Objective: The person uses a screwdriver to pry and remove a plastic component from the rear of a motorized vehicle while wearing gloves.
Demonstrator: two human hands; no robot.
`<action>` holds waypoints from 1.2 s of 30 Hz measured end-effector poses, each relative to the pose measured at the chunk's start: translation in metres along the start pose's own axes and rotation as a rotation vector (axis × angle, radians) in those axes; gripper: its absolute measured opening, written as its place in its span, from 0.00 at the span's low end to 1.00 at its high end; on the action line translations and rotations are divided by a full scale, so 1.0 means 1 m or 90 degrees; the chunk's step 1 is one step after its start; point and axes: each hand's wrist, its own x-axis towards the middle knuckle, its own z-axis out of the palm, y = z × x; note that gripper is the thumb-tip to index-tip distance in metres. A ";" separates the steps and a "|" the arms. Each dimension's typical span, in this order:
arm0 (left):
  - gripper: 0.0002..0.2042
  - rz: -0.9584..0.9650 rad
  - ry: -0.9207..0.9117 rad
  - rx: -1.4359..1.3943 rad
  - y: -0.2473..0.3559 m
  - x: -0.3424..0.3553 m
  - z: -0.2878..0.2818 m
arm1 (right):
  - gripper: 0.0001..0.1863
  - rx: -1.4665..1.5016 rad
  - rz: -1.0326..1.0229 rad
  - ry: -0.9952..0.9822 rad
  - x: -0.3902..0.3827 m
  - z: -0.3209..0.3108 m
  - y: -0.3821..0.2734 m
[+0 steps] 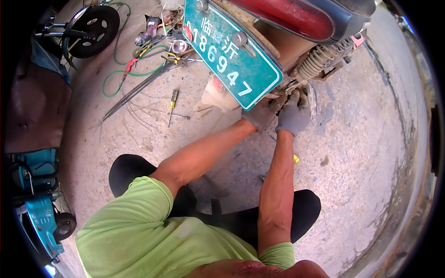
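Apparently paired for control, the left hand (264, 113) and right hand (295, 113) curl beside the green plate (232, 58), whether pinching I cannot tell; leftward, a screwdriver (173, 103) lies, probably handy.

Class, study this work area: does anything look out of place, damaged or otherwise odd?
Yes, out of place: a yellow-handled screwdriver lies loose on the concrete floor, left of the person's left hand, and a green cord loops untidily farther left. Both look strewn about rather than put away.
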 end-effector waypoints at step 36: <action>0.14 -0.031 0.009 -0.038 0.018 -0.002 -0.001 | 0.19 -0.068 -0.039 -0.041 0.002 -0.008 -0.006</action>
